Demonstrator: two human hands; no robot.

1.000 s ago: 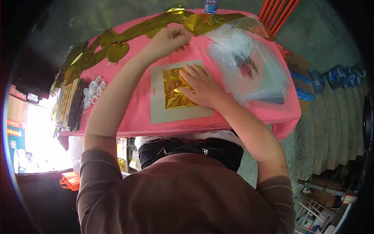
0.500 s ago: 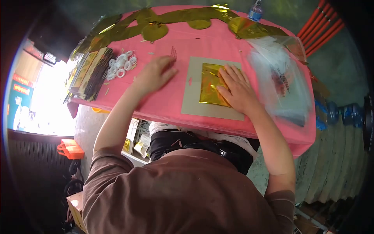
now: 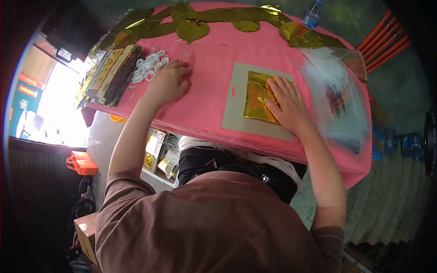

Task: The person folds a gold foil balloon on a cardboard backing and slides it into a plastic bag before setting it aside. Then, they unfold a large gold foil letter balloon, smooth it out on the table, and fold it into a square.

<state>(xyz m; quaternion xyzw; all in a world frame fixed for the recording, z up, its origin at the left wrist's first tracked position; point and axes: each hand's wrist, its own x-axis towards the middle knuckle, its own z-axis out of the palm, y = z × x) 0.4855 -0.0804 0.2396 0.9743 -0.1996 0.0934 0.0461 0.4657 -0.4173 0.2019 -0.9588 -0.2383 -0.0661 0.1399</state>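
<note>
My left hand (image 3: pixel 167 85) is over the table beside a pile of white rings (image 3: pixel 148 66), its fingertips at the pile's right edge. Its fingers are apart, and I see nothing held in it. Flat on a folded piece of shiny gold foil (image 3: pixel 256 98) lies my right hand (image 3: pixel 287 103), fingers stretched out. Under the foil is a grey-beige card (image 3: pixel 234 111) with a small hanging slot near its left edge. Faint reddish printing (image 3: pixel 191 60) shows just right of my left fingertips.
Clear plastic bags (image 3: pixel 341 100) lie on the pink tablecloth (image 3: pixel 205 109) at right. A stack of packaged cards (image 3: pixel 111 75) stands at left. Gold foil pieces (image 3: pixel 193 31) line the far edge, near a water bottle (image 3: pixel 312 17). An orange bag (image 3: pixel 82 163) is at lower left.
My left hand has moved left over the table to the white rings. My right hand stays flat on the foil. The view has shifted slightly, so the table appears farther right.
</note>
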